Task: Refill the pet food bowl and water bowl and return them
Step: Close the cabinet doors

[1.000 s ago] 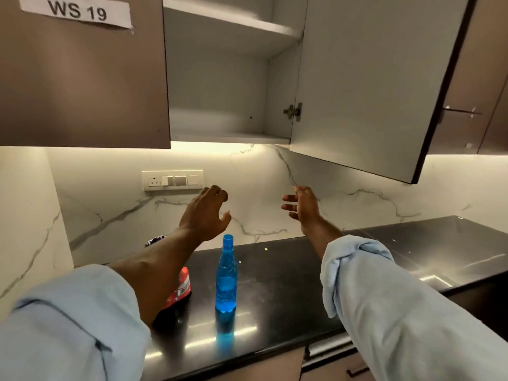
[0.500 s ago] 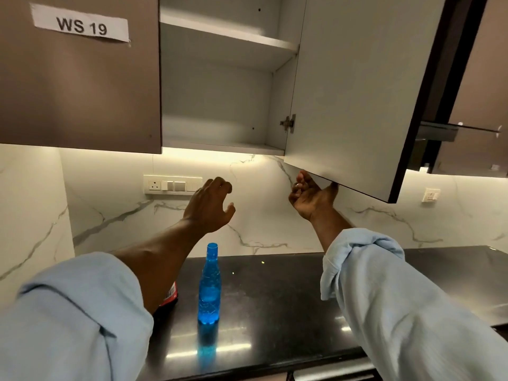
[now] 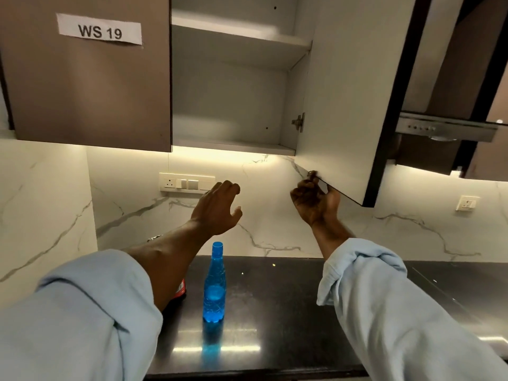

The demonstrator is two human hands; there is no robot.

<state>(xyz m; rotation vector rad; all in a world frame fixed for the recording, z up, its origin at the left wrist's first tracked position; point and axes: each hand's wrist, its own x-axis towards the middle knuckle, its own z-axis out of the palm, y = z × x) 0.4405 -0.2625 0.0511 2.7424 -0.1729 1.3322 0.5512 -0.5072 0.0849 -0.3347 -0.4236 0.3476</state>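
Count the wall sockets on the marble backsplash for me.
2: one socket in the switch plate left of the hands, another socket alone at far right. Arms may hide more.

White marble-veined backsplash (image 3: 275, 215) lit by warm under-cabinet light, glossy black countertop (image 3: 288, 312), brown wall cabinet (image 3: 90, 92) labelled "WS 19" (image 3: 99, 31), open cabinet door (image 3: 349, 92), bare white shelves (image 3: 233, 31), switch panel (image 3: 187, 183), range hood (image 3: 445, 130)

1. "WS 19" stands in black letters on a white paper label (image 3: 99, 29) stuck to the closed brown cupboard door (image 3: 88, 78).
2. The red packet (image 3: 180, 288) on the counter bears print too small to read.
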